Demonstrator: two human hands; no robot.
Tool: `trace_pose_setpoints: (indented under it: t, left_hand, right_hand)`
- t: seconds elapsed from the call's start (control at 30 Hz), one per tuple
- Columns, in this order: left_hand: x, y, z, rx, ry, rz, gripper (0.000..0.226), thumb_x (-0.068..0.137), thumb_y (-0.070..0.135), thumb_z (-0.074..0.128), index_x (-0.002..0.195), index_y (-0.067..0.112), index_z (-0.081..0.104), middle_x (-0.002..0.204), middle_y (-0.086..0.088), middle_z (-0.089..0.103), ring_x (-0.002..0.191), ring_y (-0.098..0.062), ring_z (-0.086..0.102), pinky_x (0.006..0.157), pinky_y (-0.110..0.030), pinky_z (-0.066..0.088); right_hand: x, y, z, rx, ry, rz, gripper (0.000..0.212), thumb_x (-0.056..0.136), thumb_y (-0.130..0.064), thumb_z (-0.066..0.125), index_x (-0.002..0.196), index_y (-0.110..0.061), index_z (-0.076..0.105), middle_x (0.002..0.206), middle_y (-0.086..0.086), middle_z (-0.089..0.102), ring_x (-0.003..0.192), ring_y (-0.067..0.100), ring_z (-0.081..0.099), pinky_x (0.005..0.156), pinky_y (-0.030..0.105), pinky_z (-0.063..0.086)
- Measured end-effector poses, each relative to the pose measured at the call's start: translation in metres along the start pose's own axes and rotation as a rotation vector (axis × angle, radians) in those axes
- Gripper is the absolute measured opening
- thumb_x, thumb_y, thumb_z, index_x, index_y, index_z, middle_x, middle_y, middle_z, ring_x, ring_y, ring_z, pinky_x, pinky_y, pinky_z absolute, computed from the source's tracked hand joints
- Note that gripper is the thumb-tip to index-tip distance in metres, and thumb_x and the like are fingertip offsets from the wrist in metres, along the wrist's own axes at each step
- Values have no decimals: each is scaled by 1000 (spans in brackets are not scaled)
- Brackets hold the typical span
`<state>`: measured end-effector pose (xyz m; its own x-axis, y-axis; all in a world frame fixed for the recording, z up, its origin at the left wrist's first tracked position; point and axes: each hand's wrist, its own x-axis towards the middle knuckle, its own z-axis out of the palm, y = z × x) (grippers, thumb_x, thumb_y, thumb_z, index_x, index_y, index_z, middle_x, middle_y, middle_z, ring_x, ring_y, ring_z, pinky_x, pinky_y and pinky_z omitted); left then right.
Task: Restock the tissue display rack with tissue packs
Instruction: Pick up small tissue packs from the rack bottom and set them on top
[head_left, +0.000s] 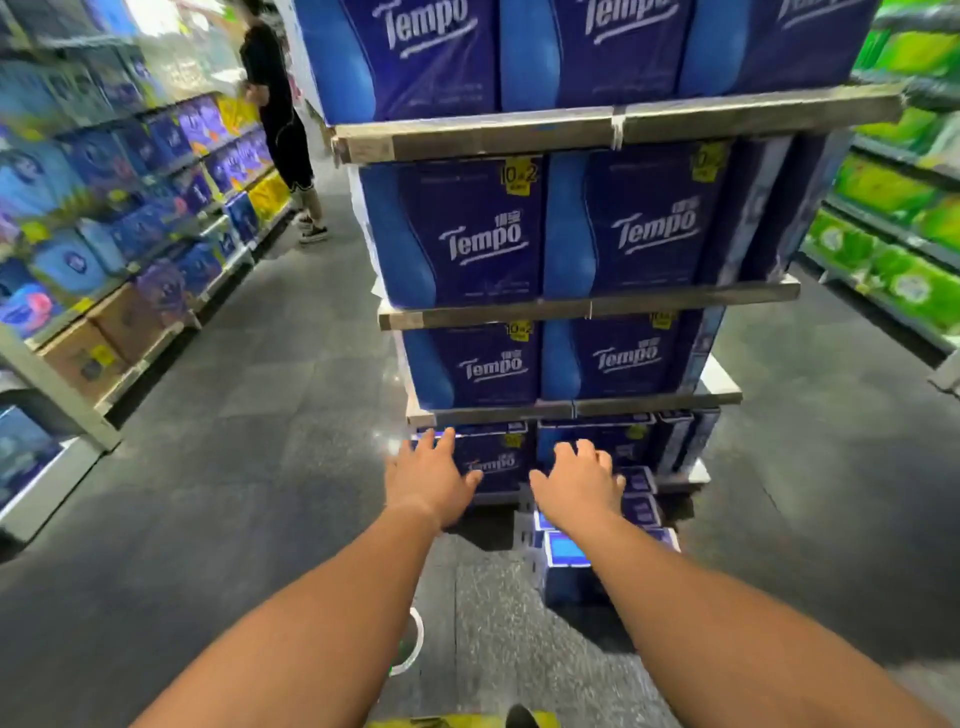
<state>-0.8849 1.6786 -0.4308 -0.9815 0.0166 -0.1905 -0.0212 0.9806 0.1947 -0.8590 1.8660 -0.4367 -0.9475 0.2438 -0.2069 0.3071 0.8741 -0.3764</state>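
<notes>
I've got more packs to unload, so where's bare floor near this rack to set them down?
Bare grey floor lies left of the display rack, up to the side shelving. Another patch lies right of the rack, before the green shelves. It is crowded at the rack's foot: loose tissue packs lie beneath the right hand, and the left hand reaches the bottom shelf.

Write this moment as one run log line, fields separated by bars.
stage: reaching bottom shelf | left hand: open, at bottom pack | right hand: open, beside it | floor packs: waiting | rack: upper shelves full
</notes>
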Motion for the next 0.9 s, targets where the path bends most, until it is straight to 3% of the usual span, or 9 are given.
trace_pose_setpoints:
  t: [0.17,0.37,0.63,0.9]
  left_hand:
    - [-106,4,76,-5,-162,-24,81,98,63,51,164,27,21,171,-3,23,155,-32,24,123,-51,27]
    - [-181,24,108,-18,-240,-1,79,101,62,46,165,26,18,172,-6,19,156,-34,22,124,-51,23]
    - [-214,47,128,-49,-232,-47,80,99,62,49,165,29,18,171,-4,23,155,-32,26,123,-52,29]
    - [-225,127,145,-70,-214,-48,76,98,62,51,161,25,28,166,-4,34,149,-30,36,118,-47,36]
  right_hand:
    - [-101,65,44,-29,-92,121,52,96,-52,48,134,-16,52,141,8,46,132,34,41,104,50,38]
    - [-176,117,54,-66,-125,137,55,96,-53,48,139,-19,49,142,8,45,133,32,41,108,50,37]
    - [-198,189,26,-38,-86,148,50,96,-51,49,135,-19,49,140,9,47,130,32,42,106,50,38]
    - [-200,272,-26,-48,-63,204,52,96,-53,48,138,-21,47,146,5,44,134,29,39,106,50,38]
